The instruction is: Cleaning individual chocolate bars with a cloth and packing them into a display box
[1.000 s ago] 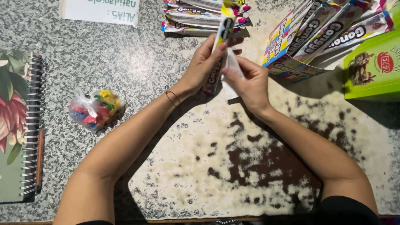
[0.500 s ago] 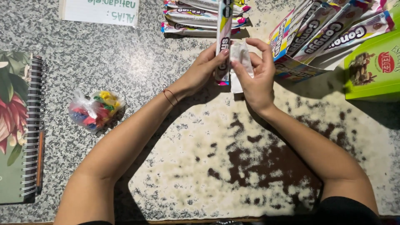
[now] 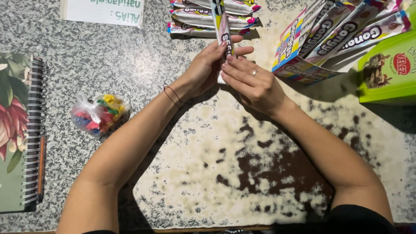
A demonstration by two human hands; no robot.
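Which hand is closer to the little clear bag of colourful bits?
Left. The left hand is right of the small clear plastic bag of colourful pieces; the right hand lies farther right.

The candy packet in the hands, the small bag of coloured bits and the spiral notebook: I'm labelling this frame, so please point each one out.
candy packet (image 3: 220, 19), head view, on the upper wrapper above the fingers.
small bag (image 3: 99, 115), head view, middle of the clear plastic.
spiral notebook (image 3: 15, 130), head view, on the floral cover.

Hard sunlight, sharp dark shadows, crisp focus
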